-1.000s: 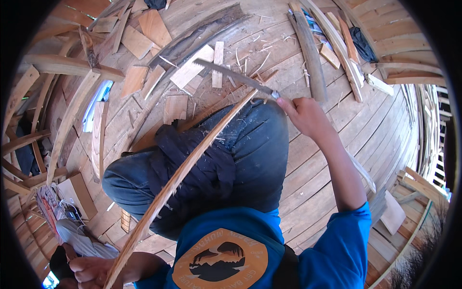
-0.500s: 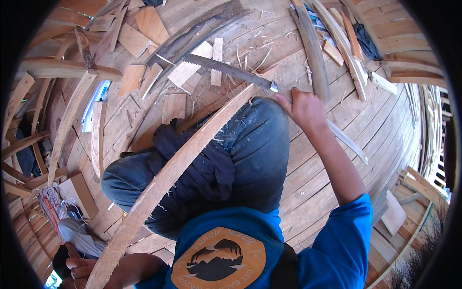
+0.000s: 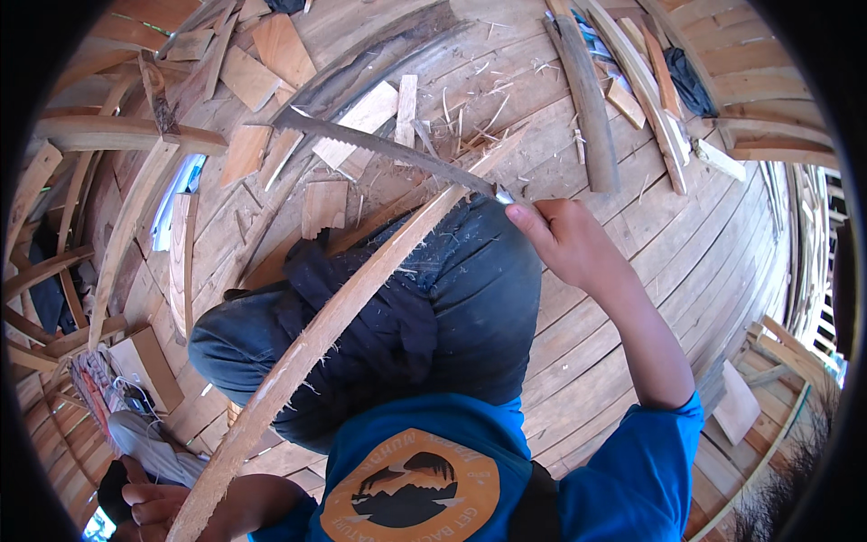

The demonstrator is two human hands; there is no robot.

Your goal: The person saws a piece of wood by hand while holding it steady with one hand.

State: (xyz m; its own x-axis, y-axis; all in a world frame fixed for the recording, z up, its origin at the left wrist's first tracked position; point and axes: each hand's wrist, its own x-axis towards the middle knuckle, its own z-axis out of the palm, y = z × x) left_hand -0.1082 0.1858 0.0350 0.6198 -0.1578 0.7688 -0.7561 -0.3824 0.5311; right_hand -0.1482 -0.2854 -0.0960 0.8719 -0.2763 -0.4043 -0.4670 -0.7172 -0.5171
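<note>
wood scraps [image 3: 283,50] scattered over a plank floor [image 3: 650,271]
a weathered board [image 3: 583,108] lies at upper right, a dark crumpled bundle [image 3: 689,83] farther right; at left, a curved wooden rib [image 3: 127,221] rises near a cardboard box [image 3: 161,366].

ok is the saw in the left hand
No, the saw is gripped in the right hand, while the left hand is at the near end of the wood strip.

A woodworking workshop, by its handsaw [image 3: 388,149], scattered board offcuts [image 3: 249,78], plank floor [image 3: 668,271] and curved timbers [image 3: 125,226].
</note>
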